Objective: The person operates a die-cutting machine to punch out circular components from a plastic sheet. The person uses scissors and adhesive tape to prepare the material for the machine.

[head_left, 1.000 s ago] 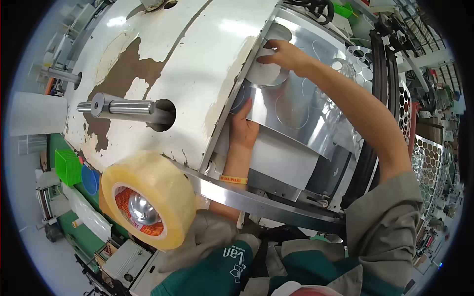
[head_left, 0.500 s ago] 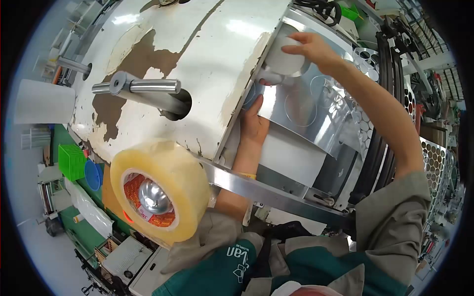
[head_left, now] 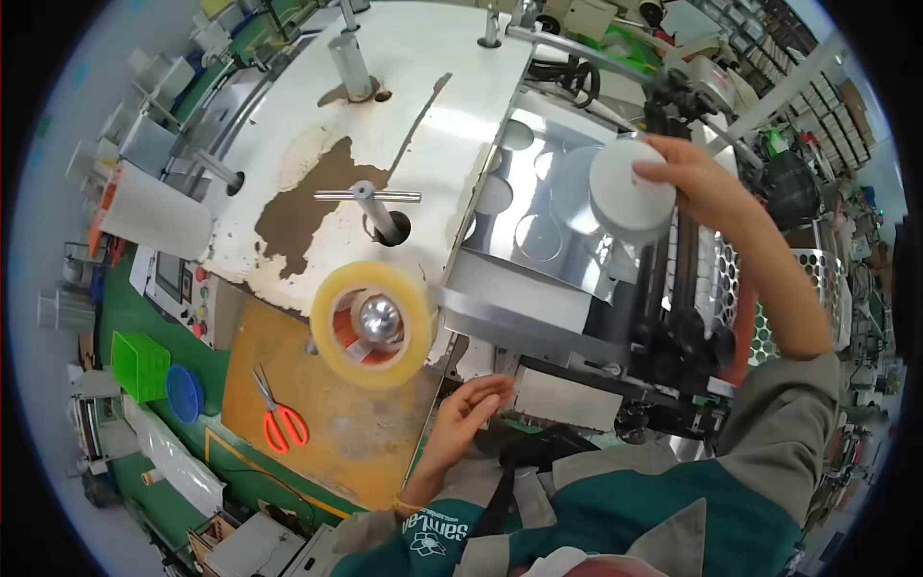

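My right hand [head_left: 700, 185] grips a white round disc [head_left: 627, 197] by its edge, thumb on its top face. The disc is held over the right end of a shiny sheet [head_left: 553, 252] with round cut-outs, beside the dark rollers. My left hand [head_left: 467, 423] is in front of my body, below the metal bar [head_left: 524, 322] at the machine's front. Its fingers are loosely extended, the thumb lies apart, and no object shows in it. Near that hand, a roll of clear yellowish tape [head_left: 413, 337] sits around a metal knob at the corner of the white machine top.
Metal posts and a T-shaped handle [head_left: 370, 196] rise from the scuffed white top [head_left: 288, 115]. Orange-handled scissors [head_left: 282, 423] lie on a brown board [head_left: 336, 423] at the left. Black rollers [head_left: 663, 279] and a perforated metal panel [head_left: 815, 279] stand at the right.
My right hand has carried the disc rightward, away from the white top's edge. My left hand has drawn back from the sheet towards my body. The head view has shifted, bringing the scissors into sight.
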